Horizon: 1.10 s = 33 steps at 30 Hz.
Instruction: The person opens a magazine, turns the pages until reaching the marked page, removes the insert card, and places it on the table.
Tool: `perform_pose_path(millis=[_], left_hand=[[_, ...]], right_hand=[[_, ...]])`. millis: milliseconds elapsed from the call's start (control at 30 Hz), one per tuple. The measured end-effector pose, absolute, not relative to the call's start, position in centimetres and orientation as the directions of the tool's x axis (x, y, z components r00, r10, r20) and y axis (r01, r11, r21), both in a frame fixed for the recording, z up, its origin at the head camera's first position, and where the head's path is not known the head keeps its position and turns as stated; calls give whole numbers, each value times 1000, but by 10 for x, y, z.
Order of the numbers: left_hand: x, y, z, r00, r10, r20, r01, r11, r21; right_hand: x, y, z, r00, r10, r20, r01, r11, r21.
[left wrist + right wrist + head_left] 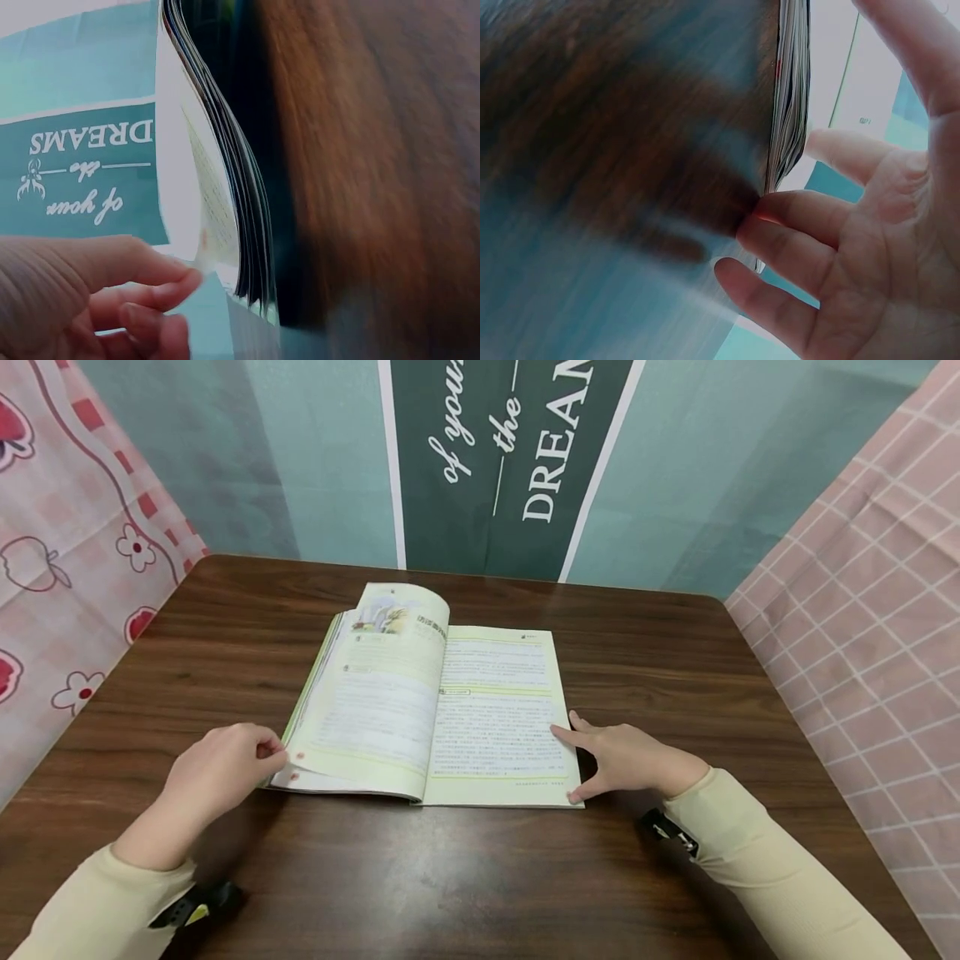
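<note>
An open book [498, 727] with printed text lies on the dark wooden table. Its left-hand page [375, 710], with a small coloured picture at the top, is raised and bowed over the pages beneath. My left hand [221, 772] pinches the lower left corner of that page between thumb and fingers; the left wrist view shows the pinched page standing apart from the stack of page edges [244, 195]. At the book's right edge rests my right hand [626, 756], its fingers spread, with thumb and index fingertip on the right page's margin.
Brown tabletop [465, 885] surrounds the book. Behind the table hangs a teal cloth [322, 468] with white lettering. A patterned pink and white cloth [82, 568] borders the left side, and a pink checked cloth [870, 610] the right. Each wrist wears a black strap [671, 833].
</note>
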State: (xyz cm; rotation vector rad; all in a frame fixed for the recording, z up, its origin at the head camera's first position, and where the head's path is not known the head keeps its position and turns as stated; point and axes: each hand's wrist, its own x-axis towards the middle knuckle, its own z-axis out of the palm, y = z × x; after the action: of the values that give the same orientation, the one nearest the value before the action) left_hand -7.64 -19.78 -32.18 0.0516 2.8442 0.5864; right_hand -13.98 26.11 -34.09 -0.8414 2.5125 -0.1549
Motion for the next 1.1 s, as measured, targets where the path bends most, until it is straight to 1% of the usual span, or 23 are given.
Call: perform_pose_path(millis=[100,367,533,633,733,833,933,1100], left_hand=[[-73,-202,-324,-959,89,-270,-15,933,360],[-72,-206,-327,-936,91,-341,-6,962,273],[-71,-205,-327,-932,95,-350,4,968,253],[-73,-205,-324,-940,75,-332,-9,969,246],[-76,-202,-319,-962,49,-267,-24,964,265],[-79,-193,-315,-987,58,-147,9,948,317],[-82,-178,-313,-994,108,-19,93,922,376],[-92,-148,-313,-964,226,138,264,852,452]], right_hand=[[-140,261,-341,-691,-592,-414,-536,804,-255],[-138,260,-342,-688,-590,-422,-541,805,-243],[-138,258,-342,-693,-578,-431,-538,812,-225],[-138,258,-343,-697,-576,-427,-540,814,-216],[-138,258,-344,-701,-582,-412,-550,809,-206],[-138,259,-345,-709,-585,-395,-555,807,-200],[-140,259,-346,-713,-602,-360,-567,797,-208],[-141,259,-345,-699,-665,-263,-634,746,-203]])
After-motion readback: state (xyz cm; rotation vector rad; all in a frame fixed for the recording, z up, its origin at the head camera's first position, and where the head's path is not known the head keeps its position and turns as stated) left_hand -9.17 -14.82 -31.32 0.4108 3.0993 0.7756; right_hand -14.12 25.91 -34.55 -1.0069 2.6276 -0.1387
